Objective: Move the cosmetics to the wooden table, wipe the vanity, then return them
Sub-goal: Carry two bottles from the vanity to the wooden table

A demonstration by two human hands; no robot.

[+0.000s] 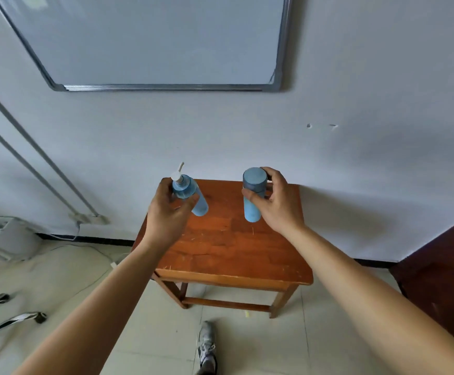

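Note:
A small wooden table stands against the white wall in front of me. My left hand grips a light blue pump bottle with a white pump head, held upright over the table's far left corner. My right hand holds a light blue capped bottle with a darker grey-blue cap, upright over the table's far right part. Whether either bottle's base touches the tabletop I cannot tell. The vanity is out of view.
A whiteboard hangs on the wall above the table. A dark wooden panel is at the right. An office chair base, cables and a grey bundle lie on the floor at left. My shoe is below the table.

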